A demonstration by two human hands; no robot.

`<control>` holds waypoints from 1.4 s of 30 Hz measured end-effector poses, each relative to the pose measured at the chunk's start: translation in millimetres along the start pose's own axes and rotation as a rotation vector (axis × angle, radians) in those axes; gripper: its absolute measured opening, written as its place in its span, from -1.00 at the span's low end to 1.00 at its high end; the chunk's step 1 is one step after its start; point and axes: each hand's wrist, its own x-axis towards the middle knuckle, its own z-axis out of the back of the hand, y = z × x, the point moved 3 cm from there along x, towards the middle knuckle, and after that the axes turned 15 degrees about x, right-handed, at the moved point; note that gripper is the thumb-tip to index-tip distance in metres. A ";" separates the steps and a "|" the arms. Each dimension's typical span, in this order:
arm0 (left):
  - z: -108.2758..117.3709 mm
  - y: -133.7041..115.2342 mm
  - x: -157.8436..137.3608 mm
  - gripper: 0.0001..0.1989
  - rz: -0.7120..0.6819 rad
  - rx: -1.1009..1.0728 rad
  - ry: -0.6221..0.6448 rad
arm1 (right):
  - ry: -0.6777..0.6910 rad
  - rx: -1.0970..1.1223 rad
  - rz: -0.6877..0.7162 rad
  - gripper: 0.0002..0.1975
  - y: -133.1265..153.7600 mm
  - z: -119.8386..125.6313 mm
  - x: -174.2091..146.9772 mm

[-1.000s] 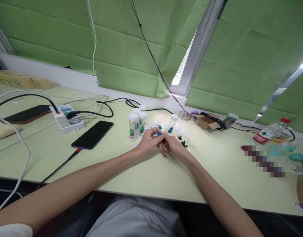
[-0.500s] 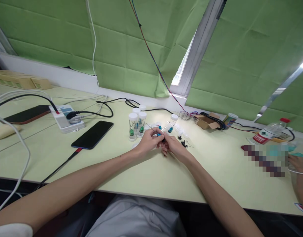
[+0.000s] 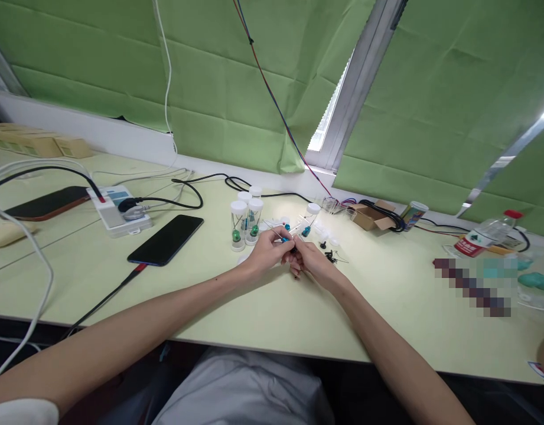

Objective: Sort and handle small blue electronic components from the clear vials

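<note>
My left hand (image 3: 268, 250) is closed in a pinch on a small blue part with thin wire legs (image 3: 284, 239). Meeting it fingertip to fingertip, my right hand (image 3: 315, 260) is closed too; its fingers mostly hide what they grip, with a dark bit showing between the hands. Left of them stand several clear white-capped vials (image 3: 238, 225), some with green wire-legged parts inside. Just behind my right hand is another capped vial (image 3: 312, 210) near a blue part (image 3: 306, 231). Small black pieces (image 3: 330, 256) lie on the table beside that hand.
A black phone (image 3: 166, 240) and a power strip (image 3: 121, 211) with cables lie to the left. At the back right are an open cardboard box (image 3: 373, 217), a can (image 3: 414, 216) and a red-capped bottle (image 3: 488, 232). A pixelated patch covers something on the right.
Both my hands keep almost the same pinch and place. At the far right, another person's hand has drawn back toward the edge of the view, uncovering a teal item.
</note>
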 end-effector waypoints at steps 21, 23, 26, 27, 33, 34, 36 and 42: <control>0.4 -3.5 1.7 -0.76 -0.051 0.001 0.010 | 0.041 0.238 -0.105 -0.40 0.2 -0.3 -2.4; 0.8 -3.0 3.2 -0.76 -0.051 -0.010 0.008 | 0.045 0.273 -0.118 -0.43 1.6 -1.9 -3.4; 1.1 -2.1 5.2 -0.74 -0.052 -0.024 0.008 | 0.033 0.291 -0.131 -0.43 1.9 -3.1 -4.1; 1.3 -1.8 5.5 -0.73 -0.051 -0.020 0.008 | 0.028 0.295 -0.131 -0.43 1.7 -3.2 -4.0; 2.2 -0.6 5.2 -0.66 -0.036 0.004 -0.002 | -0.018 0.336 -0.087 -0.44 2.8 -1.4 -2.6; 2.1 -0.5 5.1 -0.65 -0.035 0.006 -0.004 | -0.015 0.335 -0.079 -0.44 3.3 -1.4 -2.5; 1.8 -0.1 5.0 -0.63 -0.028 0.013 -0.007 | -0.011 0.331 -0.069 -0.43 4.1 -1.3 -2.7; 0.6 -0.1 4.2 -0.63 -0.009 0.031 0.021 | -0.040 0.344 -0.085 -0.40 4.3 -0.9 -3.6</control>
